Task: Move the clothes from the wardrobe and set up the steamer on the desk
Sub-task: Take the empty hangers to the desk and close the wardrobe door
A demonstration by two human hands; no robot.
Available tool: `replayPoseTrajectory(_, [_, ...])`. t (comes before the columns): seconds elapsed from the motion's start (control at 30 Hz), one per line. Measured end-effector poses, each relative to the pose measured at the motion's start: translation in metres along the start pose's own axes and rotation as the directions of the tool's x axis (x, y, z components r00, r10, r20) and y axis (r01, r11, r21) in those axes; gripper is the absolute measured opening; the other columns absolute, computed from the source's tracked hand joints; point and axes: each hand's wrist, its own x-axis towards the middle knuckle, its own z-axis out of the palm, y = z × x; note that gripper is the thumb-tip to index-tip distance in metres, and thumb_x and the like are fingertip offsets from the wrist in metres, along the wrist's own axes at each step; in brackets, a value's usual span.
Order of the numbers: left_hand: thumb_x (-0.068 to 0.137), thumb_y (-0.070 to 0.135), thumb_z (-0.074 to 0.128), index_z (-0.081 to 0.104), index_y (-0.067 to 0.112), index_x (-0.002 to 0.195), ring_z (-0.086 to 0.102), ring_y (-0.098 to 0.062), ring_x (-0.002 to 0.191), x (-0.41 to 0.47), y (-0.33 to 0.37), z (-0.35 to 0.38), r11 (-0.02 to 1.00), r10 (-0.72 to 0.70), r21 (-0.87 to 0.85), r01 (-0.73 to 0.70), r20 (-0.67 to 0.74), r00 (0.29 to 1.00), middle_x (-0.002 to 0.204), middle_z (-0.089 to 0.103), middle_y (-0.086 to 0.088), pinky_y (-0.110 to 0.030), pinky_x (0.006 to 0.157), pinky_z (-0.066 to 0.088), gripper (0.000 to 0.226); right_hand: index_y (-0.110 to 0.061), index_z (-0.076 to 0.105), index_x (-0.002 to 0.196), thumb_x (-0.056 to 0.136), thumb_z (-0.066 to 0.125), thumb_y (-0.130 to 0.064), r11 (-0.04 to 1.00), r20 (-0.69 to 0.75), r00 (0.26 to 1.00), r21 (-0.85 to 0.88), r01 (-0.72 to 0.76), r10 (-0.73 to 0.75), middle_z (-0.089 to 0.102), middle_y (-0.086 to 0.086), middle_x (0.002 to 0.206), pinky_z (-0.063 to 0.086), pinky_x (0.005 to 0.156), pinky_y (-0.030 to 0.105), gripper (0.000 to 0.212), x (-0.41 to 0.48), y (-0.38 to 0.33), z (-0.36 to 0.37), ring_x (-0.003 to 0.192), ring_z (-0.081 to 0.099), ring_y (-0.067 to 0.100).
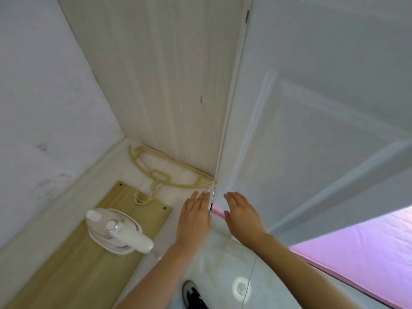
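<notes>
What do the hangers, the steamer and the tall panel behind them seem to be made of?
The hangers look plastic: thin moulded shapes, matte yellow-green and pink. The steamer looks like smooth white plastic, glossy on its rounded body. The tall panel shows pale vertical grain: wood or wood-look laminate, I cannot tell which.

White handheld steamer [118, 233] resting on the tan wooden worktop [66, 275], close to its right edge and short of its far end. Seen from above: oval base underneath, thick rounded handle angled toward the near right, clear tank with a white cap at the far-left end, round white knob on top. Narrow strip of worktop, two dark screw heads at the far end. Beyond and to the right, the wardrobe [167, 74]: pale wood-grain panel standing upright, with a white moulded door [312, 108] meeting its right edge. Small dark hinge near the top of that joint, thin dark slit low down.
</notes>
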Motion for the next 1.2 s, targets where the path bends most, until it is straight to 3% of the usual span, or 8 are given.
replayPoseTrajectory(0.03, [0.081, 0.016, 0.052, 0.063, 0.005, 0.121, 0.062, -0.028, 0.113, -0.002, 0.009, 0.001, 1.0, 0.01, -0.012, -0.01, -0.007, 1.0, 0.117, 0.068, -0.008, -0.04, 0.091, 0.053, 0.043, -0.003, 0.064, 0.115, 0.067, 0.082, -0.014, 1.0, -0.018, 1.0, 0.022, -0.015, 0.015, 0.067, 0.011, 0.114, 0.051, 0.09, 0.034, 0.053, -0.008, 0.006, -0.004, 0.107, 0.065, 0.028])
replayPoseTrajectory(0.1, [0.081, 0.011, 0.064, 0.063, 0.005, 0.122, 0.061, -0.029, 0.115, -0.007, 0.031, 0.002, 0.998, 0.023, -0.052, -0.024, -0.02, 1.0, 0.119, 0.067, -0.008, -0.042, 0.093, 0.052, 0.042, -0.003, 0.055, 0.129, 0.086, 0.065, -0.019, 0.996, -0.022, 0.999, 0.074, -0.047, 0.049, 0.058, 0.011, 0.13, 0.043, 0.101, 0.034, 0.046, -0.026, 0.018, -0.015, 0.122, 0.054, 0.028])
replayPoseTrajectory(0.23, [0.087, 0.008, 0.063, 0.059, 0.007, 0.127, 0.055, -0.028, 0.122, -0.024, 0.081, 0.004, 0.994, 0.017, -0.11, -0.021, -0.038, 0.999, 0.125, 0.064, -0.007, -0.041, 0.103, 0.045, 0.04, -0.006, 0.045, 0.138, 0.096, 0.048, -0.022, 0.984, -0.018, 0.998, 0.166, -0.064, 0.068, 0.049, 0.008, 0.14, 0.035, 0.108, 0.033, 0.044, -0.066, 0.048, -0.041, 0.131, 0.042, 0.024])
replayPoseTrajectory(0.6, [0.091, 0.009, 0.058, 0.054, 0.007, 0.13, 0.049, -0.029, 0.129, -0.063, 0.218, -0.001, 0.989, -0.037, -0.145, 0.019, -0.122, 0.992, 0.127, 0.061, -0.009, -0.046, 0.103, 0.044, 0.04, -0.009, 0.052, 0.129, 0.097, 0.049, -0.023, 0.944, -0.142, 0.98, 0.319, -0.088, 0.139, 0.055, 0.003, 0.13, 0.047, 0.094, 0.035, 0.035, -0.175, 0.122, -0.098, 0.12, 0.051, 0.024])
replayPoseTrajectory(0.7, [0.095, 0.014, 0.052, 0.05, 0.009, 0.134, 0.044, -0.026, 0.133, -0.056, 0.24, -0.011, 0.988, -0.027, -0.157, 0.003, -0.149, 0.988, 0.133, 0.057, -0.007, -0.044, 0.105, 0.042, 0.04, -0.01, 0.053, 0.128, 0.097, 0.049, -0.023, 0.933, -0.185, 0.971, 0.35, -0.079, 0.151, 0.056, 0.003, 0.128, 0.041, 0.096, 0.027, 0.034, -0.188, 0.134, -0.119, 0.119, 0.052, 0.021])
replayPoseTrajectory(0.9, [0.099, 0.024, 0.034, 0.043, 0.007, 0.141, 0.036, -0.024, 0.138, -0.019, 0.266, -0.037, 0.98, 0.079, -0.158, -0.116, -0.225, 0.971, 0.144, 0.048, -0.007, -0.038, 0.114, 0.032, 0.046, -0.012, 0.057, 0.124, 0.096, 0.052, -0.019, 0.884, -0.327, 0.908, 0.458, -0.091, 0.263, 0.061, 0.003, 0.121, 0.039, 0.092, 0.02, 0.029, -0.189, 0.153, -0.166, 0.11, 0.058, 0.019])
replayPoseTrajectory(1.03, [0.099, 0.017, 0.042, 0.038, 0.008, 0.144, 0.024, -0.023, 0.144, 0.013, 0.269, -0.047, 0.958, 0.205, -0.146, -0.247, -0.256, 0.945, 0.153, 0.033, -0.008, -0.04, 0.115, 0.03, 0.046, -0.012, 0.056, 0.125, 0.095, 0.055, -0.019, 0.834, -0.413, 0.836, 0.545, -0.092, 0.362, 0.062, 0.002, 0.115, 0.052, 0.089, 0.034, 0.031, -0.175, 0.16, -0.191, 0.102, 0.06, 0.014])
replayPoseTrajectory(1.2, [0.097, 0.009, 0.05, 0.028, 0.007, 0.148, 0.011, -0.026, 0.148, 0.044, 0.273, -0.065, 0.937, 0.262, -0.122, -0.329, -0.381, 0.887, 0.158, 0.021, -0.009, -0.047, 0.116, 0.026, 0.056, -0.012, 0.047, 0.132, 0.092, 0.059, -0.023, 0.781, -0.412, 0.809, 0.618, -0.091, 0.42, 0.058, 0.002, 0.118, 0.052, 0.087, 0.034, 0.043, -0.151, 0.158, -0.208, 0.102, 0.059, 0.014])
